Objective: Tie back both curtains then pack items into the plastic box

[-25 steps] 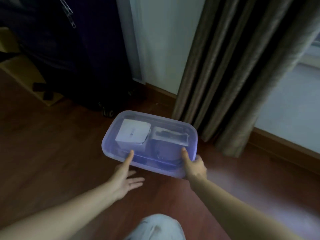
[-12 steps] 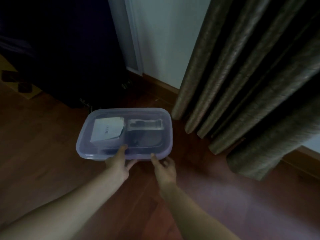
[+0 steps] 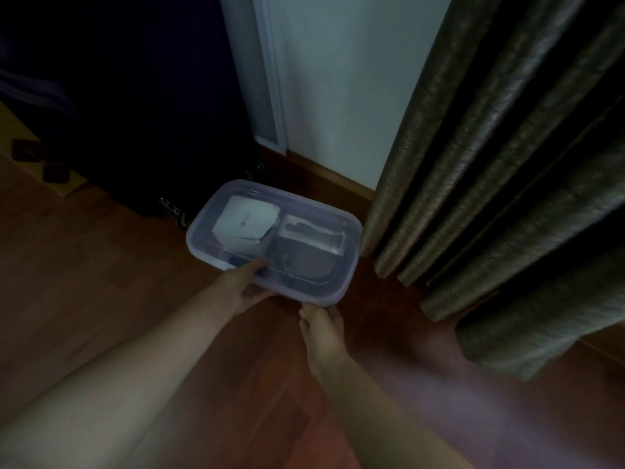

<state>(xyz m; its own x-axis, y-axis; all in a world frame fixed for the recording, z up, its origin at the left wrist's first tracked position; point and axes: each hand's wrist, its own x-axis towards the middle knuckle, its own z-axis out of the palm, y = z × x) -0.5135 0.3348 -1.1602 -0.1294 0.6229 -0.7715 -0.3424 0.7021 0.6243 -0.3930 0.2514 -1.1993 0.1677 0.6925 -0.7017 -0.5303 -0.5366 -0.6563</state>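
Observation:
A clear plastic box (image 3: 353, 245) with its lid on is low over the wooden floor, beside the curtain (image 3: 490, 170). Through the lid I see a white carton (image 3: 245, 223) on the left and a dark item with a coiled cable (image 3: 306, 262) on the right. My left hand (image 3: 243, 287) pinches the box's near edge, thumb on the lid and fingers under the rim. My right hand (image 3: 321, 324) is at the box's near right corner, its fingertips just touching the rim. Whether the box rests on the floor I cannot tell.
The grey-brown curtain hangs in loose folds down to the floor on the right. A dark suitcase (image 3: 135, 96) with wheels (image 3: 172, 211) stands at the left behind the box. A white wall (image 3: 338, 96) with a wooden skirting board lies behind. Cardboard (image 3: 20, 143) lies at the far left.
The box has moved away from me toward the wall and suitcase. My right thumb has come off the lid and the hand now sits at the corner; my left hand now pinches the near edge.

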